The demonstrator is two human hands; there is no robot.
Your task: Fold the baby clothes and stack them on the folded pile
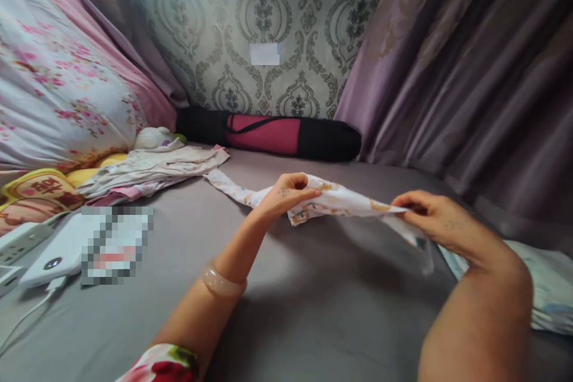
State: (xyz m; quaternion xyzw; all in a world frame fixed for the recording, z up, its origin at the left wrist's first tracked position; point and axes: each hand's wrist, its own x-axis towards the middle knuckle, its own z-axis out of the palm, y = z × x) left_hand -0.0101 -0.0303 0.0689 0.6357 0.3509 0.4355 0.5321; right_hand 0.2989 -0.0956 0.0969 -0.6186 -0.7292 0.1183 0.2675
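Note:
A small white garment (pixel 344 196) with an orange and green print stretches between both hands above the grey sheet. My left hand (pixel 290 191) pinches it near its middle, thumb and fingers closed on the cloth. One narrow part, like a sleeve, trails from there to the left and back. At the other end, my right hand (pixel 430 212) grips an edge with its fingertips. A blurred flap of the cloth hangs below the right hand. The full shape of the garment is hidden by its folds.
A pile of light clothes (pixel 170 164) lies at left, near a yellow plush (pixel 40 191). A white power bank (pixel 58 250) with a cable and a power strip (pixel 22 239) sit in front. Folded cloths (pixel 548 286) are at right. A black and pink rolled bag (pixel 264 134) lies along the wall.

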